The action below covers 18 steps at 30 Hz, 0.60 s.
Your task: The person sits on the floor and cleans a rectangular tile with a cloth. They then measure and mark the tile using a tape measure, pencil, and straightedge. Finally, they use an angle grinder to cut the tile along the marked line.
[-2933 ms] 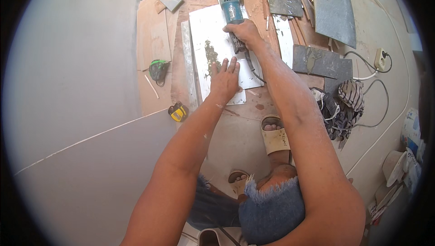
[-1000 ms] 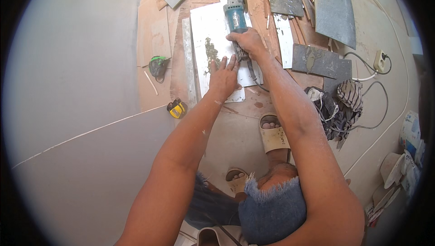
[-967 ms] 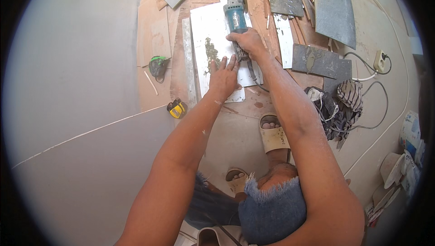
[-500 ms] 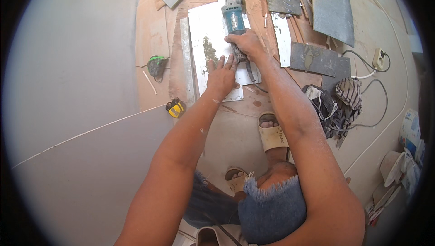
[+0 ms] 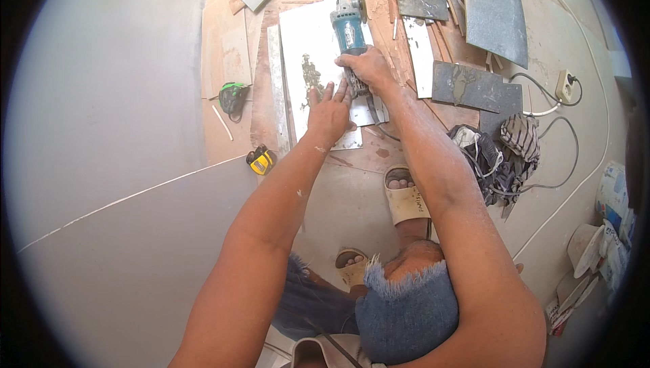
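Cutting seems in hand: the right hand (image 5: 370, 70) grips the grinder (image 5: 349, 29), the spread left hand (image 5: 329, 121) presses the panel (image 5: 302, 33), and steady guiding seems needed next.

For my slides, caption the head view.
Right hand grips a teal angle grinder; left hand rests on a white panel.

I'm missing part of the grinder (image 5: 350, 31) behind my right hand (image 5: 369, 68); the top edge is cropping the curved sheet (image 5: 495, 14).
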Motion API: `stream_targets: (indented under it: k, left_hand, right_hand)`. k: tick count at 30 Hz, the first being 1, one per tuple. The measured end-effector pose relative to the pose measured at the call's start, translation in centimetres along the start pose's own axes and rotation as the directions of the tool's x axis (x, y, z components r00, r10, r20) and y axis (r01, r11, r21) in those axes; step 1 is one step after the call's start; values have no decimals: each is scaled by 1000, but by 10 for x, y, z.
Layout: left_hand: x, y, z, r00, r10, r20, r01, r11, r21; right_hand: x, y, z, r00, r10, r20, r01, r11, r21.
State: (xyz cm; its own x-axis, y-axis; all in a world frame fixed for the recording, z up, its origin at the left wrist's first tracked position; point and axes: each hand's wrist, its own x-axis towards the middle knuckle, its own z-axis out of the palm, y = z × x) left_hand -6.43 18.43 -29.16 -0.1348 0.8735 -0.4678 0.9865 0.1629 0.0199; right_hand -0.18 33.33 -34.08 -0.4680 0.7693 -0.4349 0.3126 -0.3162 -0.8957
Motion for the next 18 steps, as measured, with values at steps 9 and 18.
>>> stream_targets:
  k: [9,18]
  left_hand:
    - [1,1,-5,995,-37,90,33,998,45]
    - [0,0,-6,995,-36,89,33,999,25]
  right_hand:
    - [-15,-9,-2,1000,26,1,-26,1000,0]
    - [-19,-6,-1,999,29,-14,-29,998,-54]
